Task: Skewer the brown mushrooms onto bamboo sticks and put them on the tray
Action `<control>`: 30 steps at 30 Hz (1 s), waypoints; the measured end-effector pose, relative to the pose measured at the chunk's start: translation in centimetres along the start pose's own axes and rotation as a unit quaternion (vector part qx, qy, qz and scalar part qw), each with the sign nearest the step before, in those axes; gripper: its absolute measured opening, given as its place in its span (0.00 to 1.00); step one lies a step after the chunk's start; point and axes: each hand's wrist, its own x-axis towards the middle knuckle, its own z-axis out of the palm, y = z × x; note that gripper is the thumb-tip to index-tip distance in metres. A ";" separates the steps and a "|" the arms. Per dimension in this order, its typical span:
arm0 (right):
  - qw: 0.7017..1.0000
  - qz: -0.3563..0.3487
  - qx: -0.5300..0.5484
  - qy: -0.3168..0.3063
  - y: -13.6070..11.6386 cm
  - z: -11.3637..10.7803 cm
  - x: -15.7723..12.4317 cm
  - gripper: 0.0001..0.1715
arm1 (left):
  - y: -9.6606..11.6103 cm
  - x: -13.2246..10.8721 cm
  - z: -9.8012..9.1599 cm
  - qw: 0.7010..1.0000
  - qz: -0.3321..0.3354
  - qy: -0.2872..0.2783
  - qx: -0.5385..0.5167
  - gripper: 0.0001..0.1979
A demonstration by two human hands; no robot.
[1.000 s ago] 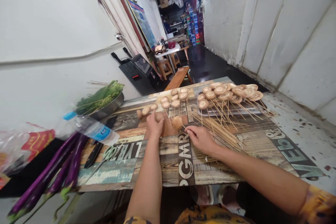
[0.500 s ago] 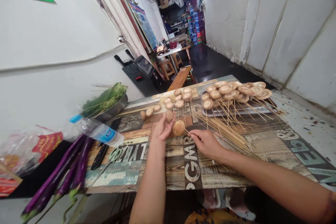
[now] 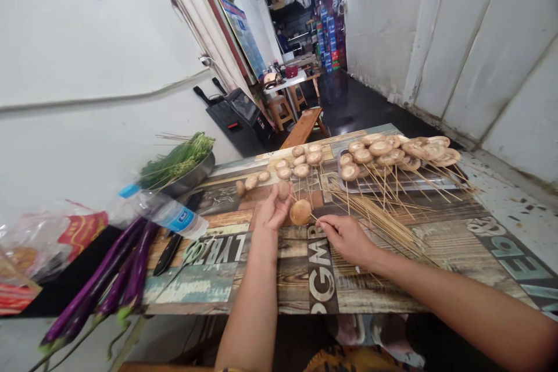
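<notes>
My left hand (image 3: 271, 213) is closed on a small brown mushroom (image 3: 283, 189), pinched at the fingertips above the table. In my right hand (image 3: 344, 236) is the end of a thin bamboo skewer (image 3: 313, 217), with a large round mushroom cap (image 3: 300, 212) on its far end. That cap hangs just right of my left fingers. Beyond my hands lie several skewered mushrooms (image 3: 301, 170), and a few loose mushrooms (image 3: 251, 182) are to their left. A bundle of bare skewers (image 3: 383, 218) rests beside my right hand.
At the right, a clear tray (image 3: 414, 184) bears a pile of skewered mushrooms (image 3: 390, 157). On the left are a metal bowl of greens (image 3: 198, 174), a water bottle (image 3: 168, 212), a black-handled knife (image 3: 168, 256) and purple eggplants (image 3: 98, 282) overhanging the table edge.
The whole view has shifted slightly. Both hands keep their holds on the mushroom and the skewer, with hardly any movement between them.
</notes>
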 end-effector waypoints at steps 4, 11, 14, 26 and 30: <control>1.000 0.002 0.000 0.005 0.1 0.1 0.1 0.15 | -0.1 0.0 0.1 1.000 -0.004 0.002 0.005 0.14; 1.000 0.002 0.003 0.012 0.2 0.2 0.1 0.15 | -0.2 0.0 -0.1 1.000 -0.001 -0.009 0.023 0.12; 1.000 0.006 -0.005 0.015 0.2 0.3 0.1 0.15 | -0.3 -0.1 -0.1 1.000 0.000 -0.016 0.023 0.12; 0.998 0.016 -0.040 0.037 0.2 0.8 0.1 0.14 | -1.1 -1.8 1.1 0.997 -0.044 -0.004 0.063 0.10; 0.998 0.016 -0.045 0.042 0.3 0.8 0.2 0.14 | -1.4 -2.0 1.2 0.995 -0.052 -0.006 0.079 0.12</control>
